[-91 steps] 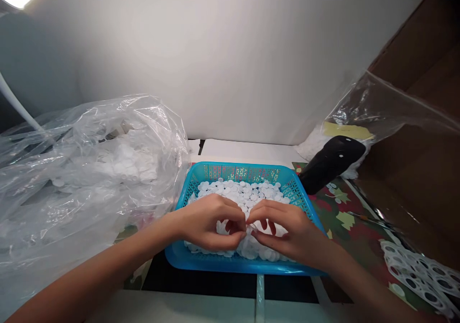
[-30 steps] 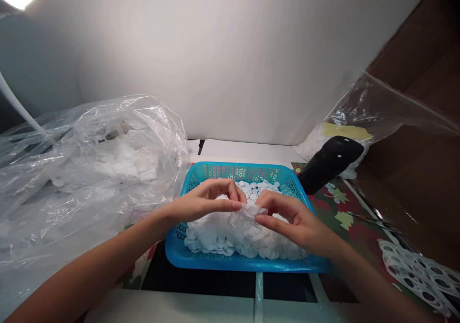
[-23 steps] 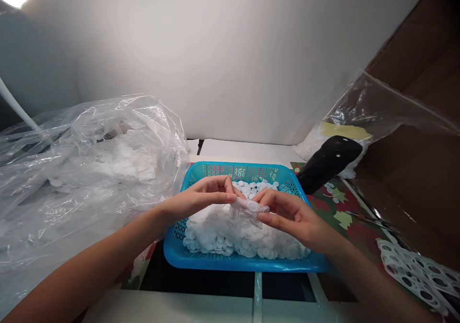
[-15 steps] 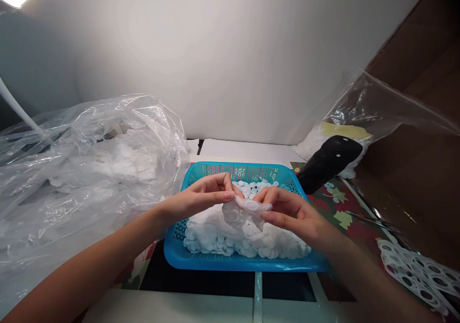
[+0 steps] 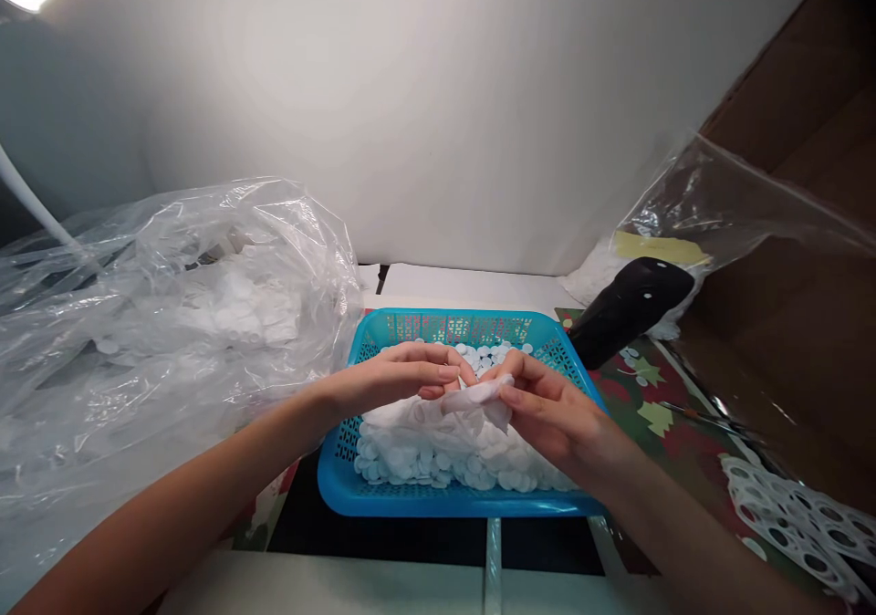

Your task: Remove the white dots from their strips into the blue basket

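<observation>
My hands are over a blue plastic mesh basket (image 5: pixel 458 501) filled with a heap of small white round discs (image 5: pixel 424 464). Between them is a crumpled strip of thin white material (image 5: pixel 475 398), lying just above the heap. My left hand (image 5: pixel 401 382) holds one end of the strip with its fingertips. My right hand (image 5: pixel 554 410) pinches the other end between thumb and fingers. The fingers hide part of the strip.
To the left lies a large clear plastic bag (image 5: pixel 171 323) holding white discs. A black handheld object (image 5: pixel 630 309) rests beside a zip bag (image 5: pixel 691 204). At the lower right, a holed white sheet (image 5: pixel 797 533) lies on a leaf-patterned mat (image 5: pixel 657 423).
The white strip has flattened and sits lower over the heap. My hands have come closer together, and my right hand has shifted slightly left.
</observation>
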`<state>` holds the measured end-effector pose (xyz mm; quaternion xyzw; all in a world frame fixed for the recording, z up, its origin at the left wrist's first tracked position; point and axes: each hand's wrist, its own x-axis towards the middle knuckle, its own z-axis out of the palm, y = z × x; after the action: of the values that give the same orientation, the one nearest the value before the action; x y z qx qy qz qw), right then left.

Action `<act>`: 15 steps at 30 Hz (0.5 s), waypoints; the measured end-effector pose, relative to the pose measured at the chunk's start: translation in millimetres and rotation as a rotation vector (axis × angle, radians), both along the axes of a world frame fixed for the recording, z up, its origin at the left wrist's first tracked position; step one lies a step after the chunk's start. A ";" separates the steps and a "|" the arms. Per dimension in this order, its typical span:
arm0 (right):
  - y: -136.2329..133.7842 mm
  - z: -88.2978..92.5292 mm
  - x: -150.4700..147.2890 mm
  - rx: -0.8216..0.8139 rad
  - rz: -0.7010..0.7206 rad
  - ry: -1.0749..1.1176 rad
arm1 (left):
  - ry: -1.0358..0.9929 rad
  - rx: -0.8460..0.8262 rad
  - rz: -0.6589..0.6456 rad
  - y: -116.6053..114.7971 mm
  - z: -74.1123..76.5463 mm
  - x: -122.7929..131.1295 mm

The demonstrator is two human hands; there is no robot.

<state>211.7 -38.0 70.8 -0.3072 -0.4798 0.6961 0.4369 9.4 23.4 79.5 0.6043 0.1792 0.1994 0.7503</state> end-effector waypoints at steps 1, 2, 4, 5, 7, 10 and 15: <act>-0.5 0.0 -0.3 0.004 0.005 -0.021 | 0.032 0.018 -0.018 0.4 0.2 -0.3; -0.9 -0.1 -0.6 0.005 0.011 -0.040 | 0.058 0.032 -0.030 0.5 0.3 -0.7; -1.4 -0.5 -0.7 0.013 0.024 -0.070 | 0.078 0.037 -0.021 -0.2 0.5 -1.6; -1.5 -0.9 -0.4 0.022 0.030 -0.083 | 0.066 0.030 -0.003 -0.9 0.5 -1.9; -1.1 -1.6 0.6 0.055 0.045 -0.096 | 0.019 0.017 0.043 -3.0 0.6 -2.0; 0.1 -1.8 2.5 0.097 0.091 -0.111 | -0.029 0.010 0.091 -6.8 1.0 -1.2; 0.7 0.9 3.9 0.109 0.119 -0.114 | -0.065 0.043 0.153 -9.6 -0.1 0.2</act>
<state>215.6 -37.3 71.7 -0.2930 -0.5583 0.6751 0.3829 9.6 13.8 79.4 0.5979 0.1960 0.2793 0.7253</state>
